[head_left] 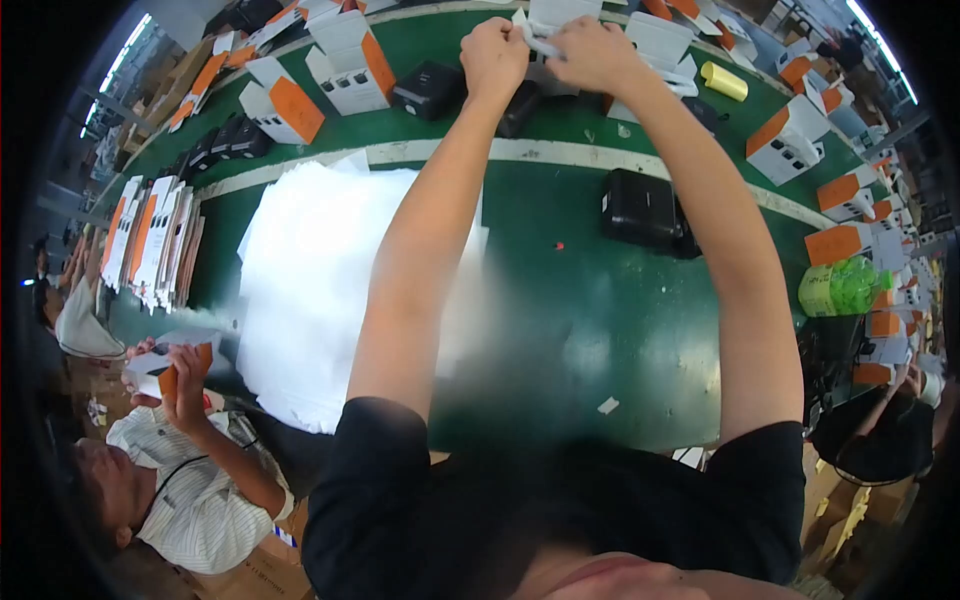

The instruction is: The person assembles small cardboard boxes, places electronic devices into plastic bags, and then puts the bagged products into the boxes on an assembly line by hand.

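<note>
Both arms stretch to the far side of the green table. My left hand (pixel 495 62) is closed, its fingers pinching a crumpled thin white sheet (pixel 541 44). From the other side my right hand (pixel 598 56) grips the same sheet, fingers bent around it. An upright white box (pixel 566 12) with a raised flap stands just behind the hands, partly hidden by them. Below my left wrist lies a black case (pixel 518 110), and another black case (pixel 430 90) sits to its left. A large pile of white sheets (pixel 310 250) spreads beside my left forearm.
White-and-orange boxes (pixel 350 72) stand along the far strip. Flattened cartons (pixel 152 240) are stacked at left, near a co-worker's hand (pixel 185 385) holding a box. A black case (pixel 640 208), a yellow roll (pixel 724 82) and a green bottle (pixel 842 288) lie to the right.
</note>
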{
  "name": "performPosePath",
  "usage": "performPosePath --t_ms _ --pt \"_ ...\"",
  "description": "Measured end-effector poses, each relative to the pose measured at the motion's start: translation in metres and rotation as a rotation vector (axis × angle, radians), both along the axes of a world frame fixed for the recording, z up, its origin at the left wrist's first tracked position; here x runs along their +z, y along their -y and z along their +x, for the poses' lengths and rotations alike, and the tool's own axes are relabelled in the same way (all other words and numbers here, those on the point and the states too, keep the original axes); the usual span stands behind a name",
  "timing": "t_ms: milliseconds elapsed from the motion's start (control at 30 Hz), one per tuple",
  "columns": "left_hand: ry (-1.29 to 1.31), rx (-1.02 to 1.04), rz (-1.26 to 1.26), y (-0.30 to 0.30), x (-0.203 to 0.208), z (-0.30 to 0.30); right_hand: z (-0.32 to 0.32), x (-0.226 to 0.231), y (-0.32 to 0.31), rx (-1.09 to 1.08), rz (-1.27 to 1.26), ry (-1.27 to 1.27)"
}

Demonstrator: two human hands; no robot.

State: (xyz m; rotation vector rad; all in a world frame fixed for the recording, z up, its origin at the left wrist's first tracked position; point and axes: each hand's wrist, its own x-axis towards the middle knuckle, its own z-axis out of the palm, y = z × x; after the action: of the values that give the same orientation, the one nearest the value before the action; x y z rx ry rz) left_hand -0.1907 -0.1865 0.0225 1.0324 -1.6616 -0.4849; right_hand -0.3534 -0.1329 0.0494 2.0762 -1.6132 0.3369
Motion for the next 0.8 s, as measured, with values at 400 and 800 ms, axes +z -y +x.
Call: performPosePath --t_ms 400,800 --pt "0.712 -0.059 0.21 -0.148 0.012 0.174 -0.038 0.029 -0.167 0.06 0.781 0.152" --pt "0.478 0.265 0.084 -0.175 -0.039 0.205 0.025 0.021 -0.159 0.334 0.776 0.501"
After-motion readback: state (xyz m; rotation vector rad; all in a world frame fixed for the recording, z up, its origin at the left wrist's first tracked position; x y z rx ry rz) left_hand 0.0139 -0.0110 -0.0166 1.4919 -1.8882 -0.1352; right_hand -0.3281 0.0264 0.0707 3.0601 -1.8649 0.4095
